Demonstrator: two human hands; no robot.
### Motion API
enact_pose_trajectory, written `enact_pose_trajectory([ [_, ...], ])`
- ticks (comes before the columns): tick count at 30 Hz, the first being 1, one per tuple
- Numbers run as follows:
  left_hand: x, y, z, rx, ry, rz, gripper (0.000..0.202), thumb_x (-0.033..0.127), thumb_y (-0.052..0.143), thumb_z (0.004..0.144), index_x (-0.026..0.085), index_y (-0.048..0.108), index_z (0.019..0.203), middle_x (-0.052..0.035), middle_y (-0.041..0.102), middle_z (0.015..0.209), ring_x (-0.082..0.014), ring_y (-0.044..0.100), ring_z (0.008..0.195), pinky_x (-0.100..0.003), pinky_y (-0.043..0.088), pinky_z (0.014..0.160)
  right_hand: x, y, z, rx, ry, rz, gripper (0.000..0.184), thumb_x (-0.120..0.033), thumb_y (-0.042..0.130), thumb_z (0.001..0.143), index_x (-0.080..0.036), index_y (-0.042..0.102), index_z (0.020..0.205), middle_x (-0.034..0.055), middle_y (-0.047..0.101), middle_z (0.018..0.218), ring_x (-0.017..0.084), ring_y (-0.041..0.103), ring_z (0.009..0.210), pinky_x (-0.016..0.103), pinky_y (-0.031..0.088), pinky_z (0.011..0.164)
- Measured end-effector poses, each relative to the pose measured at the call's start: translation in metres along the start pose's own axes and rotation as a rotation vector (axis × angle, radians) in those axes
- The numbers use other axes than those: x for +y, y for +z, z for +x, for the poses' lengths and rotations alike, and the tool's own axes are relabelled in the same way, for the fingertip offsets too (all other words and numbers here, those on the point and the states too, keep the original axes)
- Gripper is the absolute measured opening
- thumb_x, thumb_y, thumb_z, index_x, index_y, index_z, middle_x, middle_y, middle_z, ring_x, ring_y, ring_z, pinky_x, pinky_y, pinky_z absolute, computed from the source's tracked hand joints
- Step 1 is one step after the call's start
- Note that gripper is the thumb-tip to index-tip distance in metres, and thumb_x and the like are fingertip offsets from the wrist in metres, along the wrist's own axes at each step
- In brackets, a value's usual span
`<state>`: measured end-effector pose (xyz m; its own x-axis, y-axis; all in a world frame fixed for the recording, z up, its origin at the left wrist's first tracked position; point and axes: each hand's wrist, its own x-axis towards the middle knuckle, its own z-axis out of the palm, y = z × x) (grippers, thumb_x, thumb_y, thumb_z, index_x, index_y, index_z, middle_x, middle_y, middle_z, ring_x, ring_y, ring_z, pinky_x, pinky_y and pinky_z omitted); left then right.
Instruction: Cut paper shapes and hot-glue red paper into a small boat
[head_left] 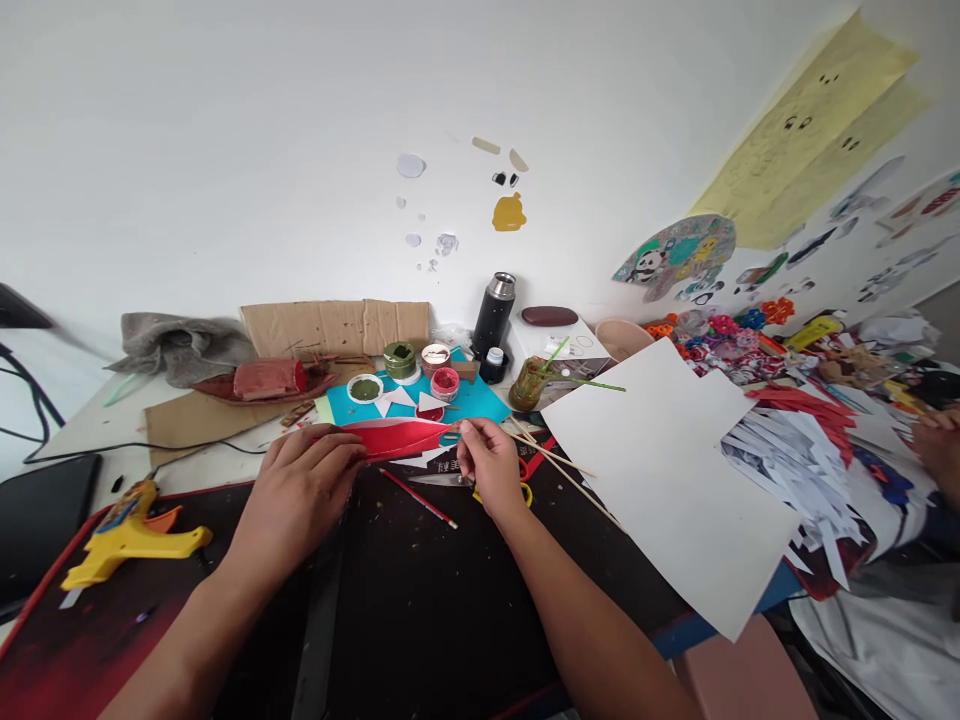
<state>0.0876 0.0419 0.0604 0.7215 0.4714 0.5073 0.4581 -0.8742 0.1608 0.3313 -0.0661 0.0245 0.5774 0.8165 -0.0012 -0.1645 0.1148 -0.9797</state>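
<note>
A long red paper shape (401, 437) lies across the black mat (405, 600), in front of a blue sheet (480, 402). My left hand (300, 490) lies over its left end with the fingers curled down on it. My right hand (491, 465) pinches its right tip between thumb and fingers. A red pencil (418, 497) lies on the mat between my hands. Yellow-handled scissors (525, 492) are partly hidden under my right hand. Thin wooden sticks (562, 470) run to the right of it.
A yellow glue gun (127, 535) lies at the left. Paint pots (420, 368), a black flask (493, 315) and cardboard (337, 325) stand at the back. A large white sheet (675, 470) and paper scraps (795, 450) cover the right, where another person's hand (937, 445) shows.
</note>
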Motion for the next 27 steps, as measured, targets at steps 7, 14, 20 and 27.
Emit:
enact_pose_trajectory([
  [7,0.002,0.002,-0.001,0.109,0.086,0.092,0.025,0.023,0.054,0.112,0.023,0.079,0.114,-0.0097,0.085,0.123,-0.0371,0.071,0.121,-0.053,0.051,0.102,-0.002,0.002,-0.004,-0.120,0.060,0.068,0.066,-0.082,0.074,0.091,-0.019,0.075,0.111,0.0005,0.071,0.081,0.010,0.061,0.046,0.020,0.032,0.038],
  [14,0.006,0.005,0.000,0.154,0.195,0.170,0.020,0.018,0.059,0.110,0.020,0.077,0.118,-0.0118,0.085,0.125,-0.0370,0.071,0.122,-0.054,0.049,0.106,-0.001,0.006,-0.007,-0.206,0.123,0.064,0.071,-0.080,0.076,0.090,-0.018,0.074,0.124,0.0055,0.079,0.085,0.015,0.070,0.049,0.021,0.038,0.040],
  [20,0.005,0.010,-0.003,0.162,0.217,0.152,0.019,0.018,0.061,0.109,0.022,0.076,0.121,-0.0105,0.084,0.127,-0.0371,0.071,0.123,-0.054,0.049,0.109,0.000,0.006,-0.006,-0.150,0.136,0.093,0.061,-0.075,0.081,0.088,-0.018,0.073,0.111,0.0054,0.080,0.082,0.014,0.067,0.045,0.023,0.040,0.041],
  [27,0.012,0.006,0.001,0.208,0.158,0.135,0.042,0.015,0.066,0.107,0.026,0.064,0.147,-0.0109,0.080,0.138,-0.0385,0.068,0.130,-0.057,0.050,0.112,0.003,0.008,-0.006,-0.099,0.160,0.129,0.058,-0.072,0.085,0.084,-0.019,0.074,0.104,0.0058,0.081,0.080,0.014,0.066,0.045,0.022,0.040,0.040],
])
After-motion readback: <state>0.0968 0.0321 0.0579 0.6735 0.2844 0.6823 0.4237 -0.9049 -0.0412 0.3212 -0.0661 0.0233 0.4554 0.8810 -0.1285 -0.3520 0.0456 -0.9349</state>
